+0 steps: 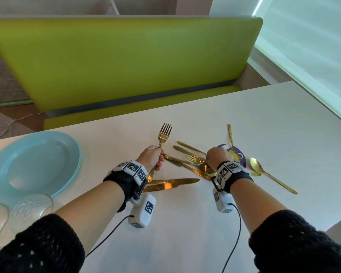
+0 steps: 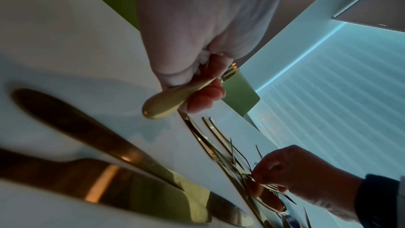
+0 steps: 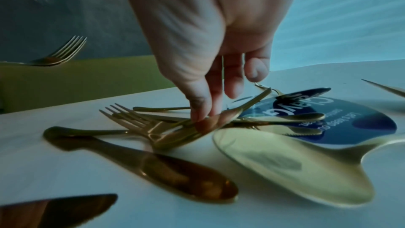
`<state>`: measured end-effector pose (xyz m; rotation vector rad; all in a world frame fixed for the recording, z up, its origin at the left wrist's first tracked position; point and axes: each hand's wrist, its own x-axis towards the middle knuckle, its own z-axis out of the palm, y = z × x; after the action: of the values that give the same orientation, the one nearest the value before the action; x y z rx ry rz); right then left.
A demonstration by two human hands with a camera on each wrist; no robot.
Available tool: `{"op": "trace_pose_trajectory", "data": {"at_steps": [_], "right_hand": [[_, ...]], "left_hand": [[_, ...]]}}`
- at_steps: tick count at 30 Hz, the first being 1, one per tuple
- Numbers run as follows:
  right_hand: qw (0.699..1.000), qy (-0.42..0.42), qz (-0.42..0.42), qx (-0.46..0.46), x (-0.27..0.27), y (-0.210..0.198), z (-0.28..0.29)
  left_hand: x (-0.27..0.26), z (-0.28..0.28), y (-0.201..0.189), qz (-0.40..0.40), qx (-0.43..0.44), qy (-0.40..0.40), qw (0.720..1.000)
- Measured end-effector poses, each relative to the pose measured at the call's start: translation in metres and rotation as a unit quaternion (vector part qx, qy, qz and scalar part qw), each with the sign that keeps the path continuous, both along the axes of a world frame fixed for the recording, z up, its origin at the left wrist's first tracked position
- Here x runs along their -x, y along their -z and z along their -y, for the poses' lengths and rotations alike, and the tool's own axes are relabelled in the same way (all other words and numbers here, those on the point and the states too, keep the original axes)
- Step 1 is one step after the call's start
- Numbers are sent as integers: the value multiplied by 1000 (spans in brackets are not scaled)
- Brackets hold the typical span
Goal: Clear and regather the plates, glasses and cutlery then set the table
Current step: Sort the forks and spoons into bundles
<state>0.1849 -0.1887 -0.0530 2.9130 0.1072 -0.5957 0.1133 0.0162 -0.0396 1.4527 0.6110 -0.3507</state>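
My left hand (image 1: 155, 157) grips a gold fork (image 1: 164, 133) by its handle, tines up and away from me, just above the white table (image 1: 274, 119); the left wrist view shows the fork's handle (image 2: 166, 100) sticking out below the curled fingers. My right hand (image 3: 200, 117) reaches down into a loose pile of gold cutlery (image 1: 187, 158) and pinches the neck of another fork (image 3: 153, 127) between thumb and fingertips. Two gold knives (image 1: 171, 183) lie side by side near my left wrist. A stack of pale blue plates (image 1: 34, 164) sits at the left, with two clear glasses (image 1: 32, 207) in front of it.
A large gold spoon (image 1: 257, 167) and a small spoon (image 1: 232, 146) lie right of the pile, partly on a round blue sticker (image 1: 242, 161). A green bench (image 1: 126, 62) runs along the table's far edge. A window with a blind is on the right.
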Motion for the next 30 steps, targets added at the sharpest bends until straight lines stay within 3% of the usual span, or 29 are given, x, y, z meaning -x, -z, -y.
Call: {"op": "trace_pose_trajectory", "data": {"at_steps": [8, 12, 16, 21, 24, 26, 30], "right_hand": [[997, -80, 3, -20, 7, -11, -5], [987, -37, 53, -145, 8, -30, -20], [927, 91, 66, -358, 9, -50, -47], [842, 182, -116, -495, 20, -49, -79], [794, 219, -174, -540, 28, -42, -89], [782, 224, -185, -551, 32, -40, -92], [785, 218, -171, -554, 34, -34, -94]], "left_hand": [[1, -3, -1, -2, 1, -5, 1000], [-2, -4, -3, 8, 9, -24, 1000], [-3, -4, -9, 15, 19, -19, 1000], [-3, -1, -10, 29, 14, 8, 999], [1, 1, -10, 35, 0, 26, 999], [3, 2, -9, 32, -9, 28, 999], [4, 4, -3, 32, -13, 34, 999]]}}
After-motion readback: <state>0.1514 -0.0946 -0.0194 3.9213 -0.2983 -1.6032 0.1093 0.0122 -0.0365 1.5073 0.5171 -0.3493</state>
